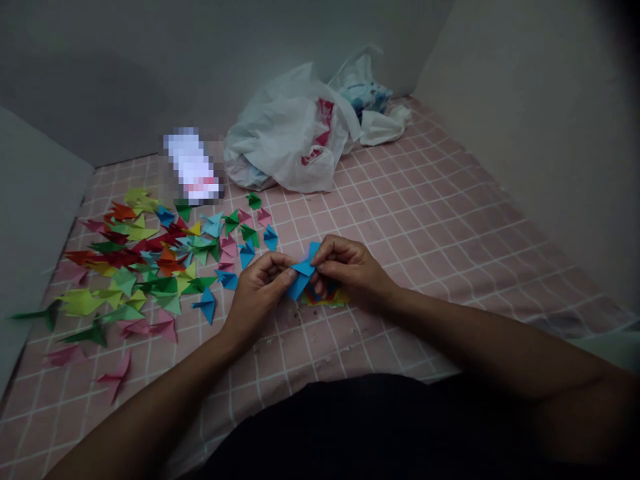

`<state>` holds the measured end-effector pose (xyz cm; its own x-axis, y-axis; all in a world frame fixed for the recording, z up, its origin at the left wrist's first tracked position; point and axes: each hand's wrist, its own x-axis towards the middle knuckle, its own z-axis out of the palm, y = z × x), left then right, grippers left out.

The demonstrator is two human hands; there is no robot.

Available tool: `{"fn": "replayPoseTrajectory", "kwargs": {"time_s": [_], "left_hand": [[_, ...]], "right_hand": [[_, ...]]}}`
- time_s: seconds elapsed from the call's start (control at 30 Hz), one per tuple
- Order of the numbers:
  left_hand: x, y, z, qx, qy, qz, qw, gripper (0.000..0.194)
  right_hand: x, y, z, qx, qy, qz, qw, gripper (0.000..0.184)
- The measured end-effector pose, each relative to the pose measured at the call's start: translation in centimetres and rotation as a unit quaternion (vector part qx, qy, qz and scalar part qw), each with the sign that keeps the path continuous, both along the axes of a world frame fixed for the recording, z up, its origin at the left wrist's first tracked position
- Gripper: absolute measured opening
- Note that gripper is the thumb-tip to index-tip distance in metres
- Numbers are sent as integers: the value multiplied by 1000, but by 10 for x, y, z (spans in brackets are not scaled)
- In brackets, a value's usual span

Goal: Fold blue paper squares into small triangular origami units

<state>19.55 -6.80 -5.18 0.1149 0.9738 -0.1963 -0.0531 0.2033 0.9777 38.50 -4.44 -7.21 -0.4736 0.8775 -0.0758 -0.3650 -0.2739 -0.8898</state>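
A folded blue paper piece [304,272] is pinched between both hands above the pink checked sheet [430,220]. My left hand [257,287] grips its left side with curled fingers. My right hand [347,270] grips its right side, fingers pressed together. Under my right hand lies a small stack of coloured paper squares [325,298], mostly hidden. To the left spreads a heap of folded paper shapes [150,260] in green, yellow, red, pink and blue.
A white plastic bag [287,137] with red print lies at the back, with a second bag and a patterned pack [367,93] beside it. A blurred white object [193,167] sits left of the bag. Grey walls close in left, back and right.
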Motion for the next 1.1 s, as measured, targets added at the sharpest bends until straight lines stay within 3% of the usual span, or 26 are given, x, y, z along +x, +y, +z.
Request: {"fn": "replayPoseTrajectory", "kwargs": {"time_s": [0.13,0.53,0.63,0.93,1.1], "left_hand": [[0,1,-3,-6,-28,17,999,24],[0,0,-1,0,-15,55,998,7],[-1,-1,-1,-9,-19,49,999,6],[-7,-2,-1,75,55,6,996,7],[-1,0,0,39,16,14,999,14]], "right_hand": [[0,1,-1,7,6,0,1000,8],[2,0,2,20,-5,20,1000,5],[3,-1,2,21,-10,23,999,4],[2,-2,5,19,-21,5,1000,2],[2,-3,6,51,-63,13,997,2]]}}
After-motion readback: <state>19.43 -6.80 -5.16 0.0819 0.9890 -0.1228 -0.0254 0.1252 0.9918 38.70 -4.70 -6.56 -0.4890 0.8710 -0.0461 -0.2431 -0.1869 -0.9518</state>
